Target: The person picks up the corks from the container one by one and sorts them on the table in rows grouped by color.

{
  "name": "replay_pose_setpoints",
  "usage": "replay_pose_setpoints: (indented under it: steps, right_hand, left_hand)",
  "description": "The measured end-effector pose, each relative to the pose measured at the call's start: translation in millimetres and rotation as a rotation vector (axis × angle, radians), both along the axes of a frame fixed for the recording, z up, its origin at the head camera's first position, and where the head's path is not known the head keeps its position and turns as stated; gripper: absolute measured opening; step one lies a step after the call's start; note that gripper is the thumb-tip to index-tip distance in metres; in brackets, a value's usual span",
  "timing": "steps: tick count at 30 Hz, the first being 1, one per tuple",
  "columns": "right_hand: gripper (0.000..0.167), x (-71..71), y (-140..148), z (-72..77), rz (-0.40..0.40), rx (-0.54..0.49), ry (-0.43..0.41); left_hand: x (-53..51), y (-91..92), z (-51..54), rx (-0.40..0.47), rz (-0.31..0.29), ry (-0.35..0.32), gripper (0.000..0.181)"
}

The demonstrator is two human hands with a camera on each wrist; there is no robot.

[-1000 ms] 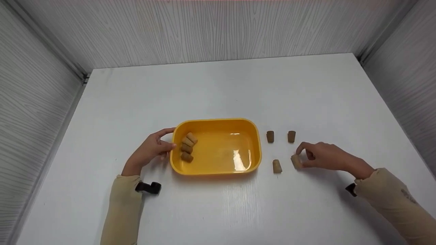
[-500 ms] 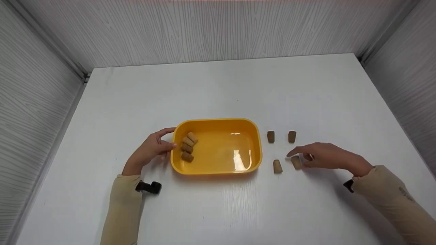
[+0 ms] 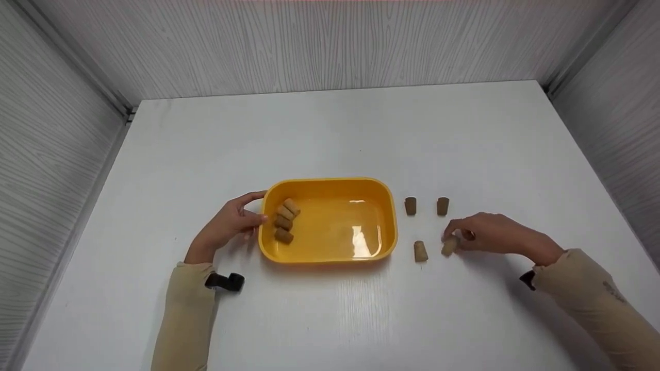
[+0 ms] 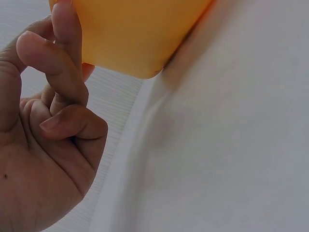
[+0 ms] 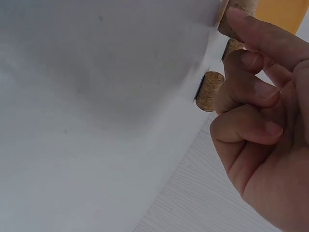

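In the head view, my left hand [image 3: 229, 224] holds the left end of a yellow plastic tray [image 3: 330, 260], its thumb at the rim. The left wrist view shows its other fingers bent beside the tray's wall [image 4: 130, 38]. My right hand [image 3: 495, 234] pinches a light tapered cork stopper [image 3: 449, 246] between thumb and index finger, low over the table right of the tray. That stopper [image 5: 240, 18] is partly cut off at the top of the right wrist view. Another light cork stopper [image 3: 420, 251] lies just left of the hand.
Two darker cork stoppers [image 3: 410, 206] [image 3: 443, 206] stand in a row behind the light ones. Several stoppers [image 3: 283, 222] lie along the tray's inner left side. The white table [image 3: 330, 319] meets pale wood-grain panels [image 3: 330, 46] at the back and sides.
My right hand let the light stopper loose half a second ago, with the index finger stretched out, and now pinches it again, turned to a different slant. The left hand and tray stay put.
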State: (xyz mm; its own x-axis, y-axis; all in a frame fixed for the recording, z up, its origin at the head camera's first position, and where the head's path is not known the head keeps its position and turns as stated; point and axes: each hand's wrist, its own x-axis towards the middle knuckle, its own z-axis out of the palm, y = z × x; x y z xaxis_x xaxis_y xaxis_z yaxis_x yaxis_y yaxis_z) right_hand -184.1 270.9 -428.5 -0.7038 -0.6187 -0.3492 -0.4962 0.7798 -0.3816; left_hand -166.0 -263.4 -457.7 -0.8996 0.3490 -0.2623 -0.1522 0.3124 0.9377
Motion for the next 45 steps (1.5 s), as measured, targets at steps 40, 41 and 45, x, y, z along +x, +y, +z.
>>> replay_pose_setpoints:
  steps: [40, 41, 45]
  right_hand:
    - [0.028, 3.8, -1, -1.9, -0.023, -0.046, -0.045]
    - [0.028, 4.4, -2, -2.4, -0.03, -0.04, -0.043]
    - [0.033, 6.9, -4, -3.8, -0.045, -0.019, -0.051]
  left_hand:
    - [0.5, 1.5, -0.6, 0.014, 0.006, 0.003, 0.065]
    - [0.7, 1.9, -0.1, 0.012, 0.005, 0.003, 0.065]
    - [1.2, 2.2, 0.9, 0.005, 0.001, 0.002, 0.066]
